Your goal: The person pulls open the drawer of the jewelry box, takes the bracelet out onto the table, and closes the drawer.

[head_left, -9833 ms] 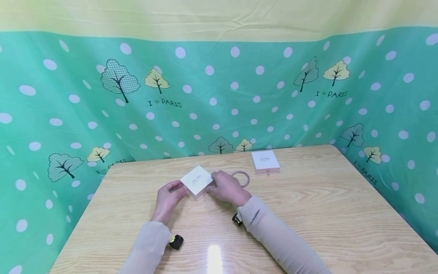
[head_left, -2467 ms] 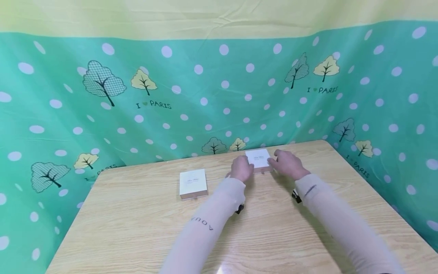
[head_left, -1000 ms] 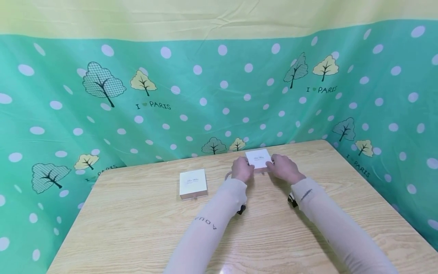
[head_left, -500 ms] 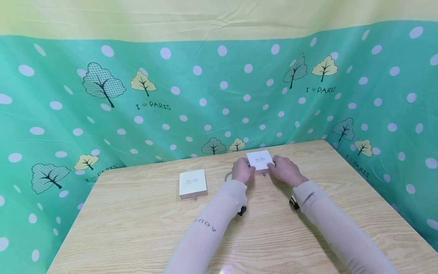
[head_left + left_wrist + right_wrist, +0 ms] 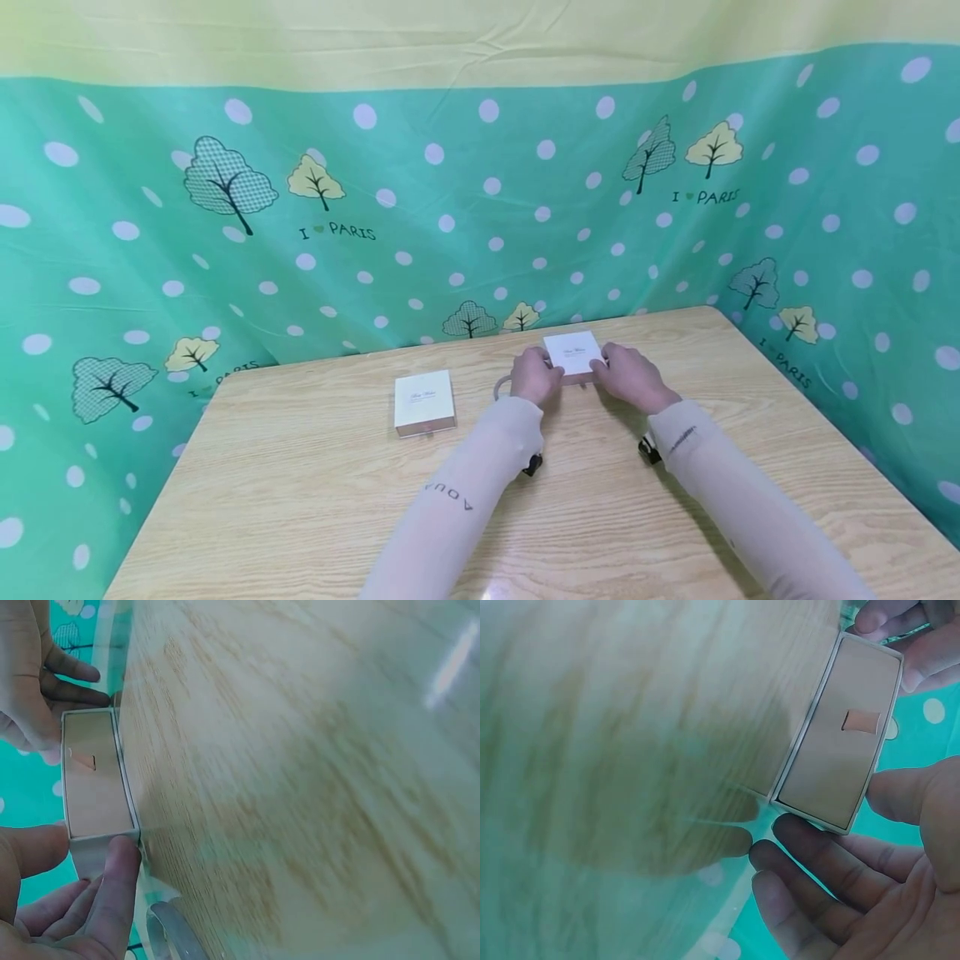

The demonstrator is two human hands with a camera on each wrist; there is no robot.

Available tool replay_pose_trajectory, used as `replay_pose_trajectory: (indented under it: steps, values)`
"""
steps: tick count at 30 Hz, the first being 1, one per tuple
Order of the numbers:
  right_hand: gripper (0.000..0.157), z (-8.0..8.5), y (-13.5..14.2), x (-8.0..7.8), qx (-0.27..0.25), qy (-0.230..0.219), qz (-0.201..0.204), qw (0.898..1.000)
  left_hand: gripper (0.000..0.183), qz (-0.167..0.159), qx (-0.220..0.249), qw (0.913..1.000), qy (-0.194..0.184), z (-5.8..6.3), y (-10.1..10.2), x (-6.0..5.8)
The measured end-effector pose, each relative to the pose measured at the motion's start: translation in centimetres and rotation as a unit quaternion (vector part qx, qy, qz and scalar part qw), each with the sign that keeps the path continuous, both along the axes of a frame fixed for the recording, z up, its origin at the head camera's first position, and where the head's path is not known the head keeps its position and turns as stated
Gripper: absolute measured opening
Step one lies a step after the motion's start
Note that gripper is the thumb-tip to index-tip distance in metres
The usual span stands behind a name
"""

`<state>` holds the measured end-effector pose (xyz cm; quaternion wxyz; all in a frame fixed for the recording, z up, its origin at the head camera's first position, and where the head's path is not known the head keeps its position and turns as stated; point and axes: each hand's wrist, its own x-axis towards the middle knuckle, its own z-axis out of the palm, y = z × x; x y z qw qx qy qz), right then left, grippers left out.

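A small drawer-style gift box (image 5: 572,350) with a white printed lid lies near the table's back edge. Its tan front, with a short ribbon pull tab (image 5: 862,721), faces me in both wrist views. My left hand (image 5: 536,377) grips the box's left side, thumb by the top edge and fingertips (image 5: 122,859) low on the side wall. On the opposite side my right hand (image 5: 633,379) holds it between thumb and fingers. A greyish bangle (image 5: 176,930) lies beside the left hand, which partly hides it in the head view.
A second white gift box (image 5: 423,398) of the same look sits to the left on the wooden table (image 5: 300,475). Behind the table hangs a green dotted curtain (image 5: 420,283), close to the back edge.
Earlier both hands held the other box, which now lies on the table at left. Over the last second the right-hand box has shifted slightly toward me and right, held in both hands.
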<state>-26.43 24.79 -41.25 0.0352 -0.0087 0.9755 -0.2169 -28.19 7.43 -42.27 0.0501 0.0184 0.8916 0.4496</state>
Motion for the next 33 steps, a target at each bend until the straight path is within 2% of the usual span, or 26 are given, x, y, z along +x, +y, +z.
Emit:
replay_pose_trajectory:
  steps: [11,25,33]
  values:
    - [0.030,0.0,0.5,0.5,-0.012,0.006,0.000,1.000,0.021,-0.004,0.007,0.9999,-0.007,0.0,0.3,0.6]
    - [0.028,-0.3,0.7,1.3,-0.013,0.011,0.002,1.000,0.029,-0.011,0.011,0.9998,-0.015,0.2,0.2,1.4]
    - [0.026,-0.1,0.7,1.8,-0.017,0.012,0.006,1.000,0.029,-0.013,-0.003,0.9999,-0.008,0.2,0.3,1.7]
